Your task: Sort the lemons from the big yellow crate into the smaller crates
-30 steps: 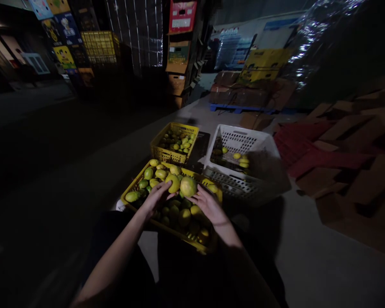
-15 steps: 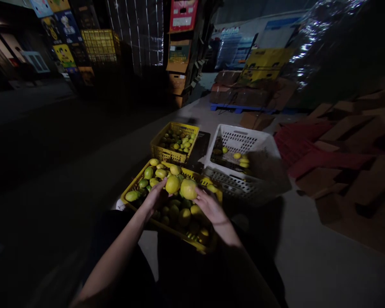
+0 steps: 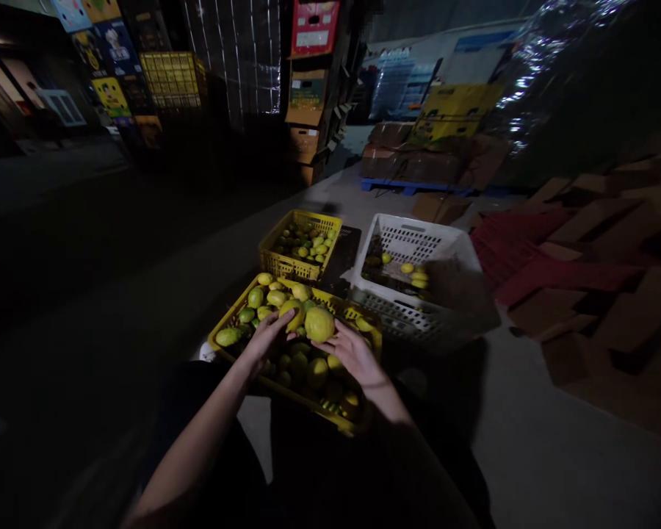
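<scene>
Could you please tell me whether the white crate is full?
Not full: only a few fruits show, lying low inside the white crate.

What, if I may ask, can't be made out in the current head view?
Head view, undersides of the left lemon and right lemon: turned away, partly covered by the hands.
Head view, lower layers in the near yellow crate: hidden by upper lemons.
Head view, markings on the yellow cartons: too small and dim.
Head view, red carton: top cut off by the upper edge.

Left hand (image 3: 265, 342) — lemon (image 3: 296, 316), right hand (image 3: 357, 355) — second lemon (image 3: 319, 325)
</scene>
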`<action>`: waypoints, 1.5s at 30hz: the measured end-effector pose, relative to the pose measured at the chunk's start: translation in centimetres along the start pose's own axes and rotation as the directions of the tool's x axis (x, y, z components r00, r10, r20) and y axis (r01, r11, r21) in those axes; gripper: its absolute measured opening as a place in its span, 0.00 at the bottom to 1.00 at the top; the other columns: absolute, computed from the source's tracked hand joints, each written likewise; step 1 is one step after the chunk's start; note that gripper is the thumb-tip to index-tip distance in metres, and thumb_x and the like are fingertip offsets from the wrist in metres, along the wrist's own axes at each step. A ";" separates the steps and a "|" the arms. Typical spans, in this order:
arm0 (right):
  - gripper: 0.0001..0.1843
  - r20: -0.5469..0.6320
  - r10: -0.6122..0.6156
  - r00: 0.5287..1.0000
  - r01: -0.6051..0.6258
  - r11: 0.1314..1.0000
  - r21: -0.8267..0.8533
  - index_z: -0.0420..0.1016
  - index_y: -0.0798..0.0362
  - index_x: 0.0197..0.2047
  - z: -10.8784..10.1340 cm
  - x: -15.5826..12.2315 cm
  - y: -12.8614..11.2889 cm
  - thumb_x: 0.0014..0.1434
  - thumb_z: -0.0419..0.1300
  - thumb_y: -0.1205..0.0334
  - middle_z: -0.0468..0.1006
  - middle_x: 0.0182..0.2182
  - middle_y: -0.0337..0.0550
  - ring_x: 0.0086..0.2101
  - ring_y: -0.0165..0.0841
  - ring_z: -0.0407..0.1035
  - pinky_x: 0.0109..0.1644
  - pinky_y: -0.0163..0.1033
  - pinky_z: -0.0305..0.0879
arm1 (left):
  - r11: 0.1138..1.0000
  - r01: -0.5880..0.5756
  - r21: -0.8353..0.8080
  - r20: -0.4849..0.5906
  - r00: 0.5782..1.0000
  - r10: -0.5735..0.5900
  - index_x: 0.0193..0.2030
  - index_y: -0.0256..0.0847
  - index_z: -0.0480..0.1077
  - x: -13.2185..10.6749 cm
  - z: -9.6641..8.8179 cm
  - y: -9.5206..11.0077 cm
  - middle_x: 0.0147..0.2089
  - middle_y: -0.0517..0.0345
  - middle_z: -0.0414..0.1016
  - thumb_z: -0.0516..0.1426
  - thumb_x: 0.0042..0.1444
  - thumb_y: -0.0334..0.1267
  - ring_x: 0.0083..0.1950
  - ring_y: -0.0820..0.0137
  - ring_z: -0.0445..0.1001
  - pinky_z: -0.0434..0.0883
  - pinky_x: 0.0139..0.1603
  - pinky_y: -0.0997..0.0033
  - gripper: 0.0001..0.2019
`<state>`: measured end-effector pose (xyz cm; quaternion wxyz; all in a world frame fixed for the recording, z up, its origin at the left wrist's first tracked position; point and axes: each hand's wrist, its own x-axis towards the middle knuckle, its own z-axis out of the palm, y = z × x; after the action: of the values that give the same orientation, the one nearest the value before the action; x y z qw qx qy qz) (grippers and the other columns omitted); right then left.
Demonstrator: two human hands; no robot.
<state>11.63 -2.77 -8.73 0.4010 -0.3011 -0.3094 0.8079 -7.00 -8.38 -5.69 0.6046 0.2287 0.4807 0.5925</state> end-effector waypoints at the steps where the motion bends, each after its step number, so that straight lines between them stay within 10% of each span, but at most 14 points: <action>1: 0.18 0.010 -0.001 1.000 0.001 1.000 -0.012 0.80 0.48 0.38 0.0 0.0 0.0 0.46 0.74 0.50 0.86 0.39 0.45 0.45 0.48 0.79 0.58 0.62 0.71 | 1.000 -0.014 0.004 0.010 1.000 0.014 0.39 0.37 0.78 0.0 -0.1 0.0 0.37 0.52 0.81 0.71 0.47 0.48 0.37 0.70 0.78 0.74 0.36 0.77 0.19; 19: 0.15 -0.005 -0.153 0.988 0.150 0.976 -0.155 0.81 0.44 0.38 0.3 -0.4 -0.5 0.45 0.73 0.53 0.84 0.42 0.43 0.54 0.46 0.73 0.58 0.54 0.71 | 0.995 0.031 -0.097 -0.112 0.993 -0.042 0.40 0.38 0.75 1.1 -0.4 -0.8 0.43 0.50 0.81 0.65 0.55 0.40 0.42 0.64 0.81 0.77 0.43 0.67 0.10; 30: 0.14 0.000 -0.041 0.999 0.041 0.999 -0.007 0.79 0.46 0.34 -0.2 0.0 -0.7 0.43 0.74 0.53 0.85 0.36 0.40 0.46 0.45 0.78 0.57 0.58 0.72 | 0.999 0.019 -0.051 0.011 1.000 -0.018 0.38 0.40 0.75 0.0 -0.1 -0.2 0.32 0.57 0.78 0.73 0.44 0.45 0.34 0.73 0.77 0.73 0.38 0.77 0.18; 45: 0.20 0.030 -0.138 0.990 0.141 0.984 -0.106 0.79 0.45 0.41 1.3 -1.1 -0.7 0.44 0.75 0.52 0.84 0.42 0.43 0.51 0.46 0.75 0.62 0.60 0.66 | 0.994 -0.103 0.047 0.047 0.994 0.101 0.41 0.38 0.78 -0.5 0.7 -0.2 0.43 0.52 0.81 0.74 0.39 0.38 0.45 0.65 0.77 0.71 0.47 0.71 0.21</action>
<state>11.52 -3.67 -7.17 0.4364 -0.2910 -0.3773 0.7632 -6.26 -8.70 -5.37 0.5781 0.2809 0.4694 0.6055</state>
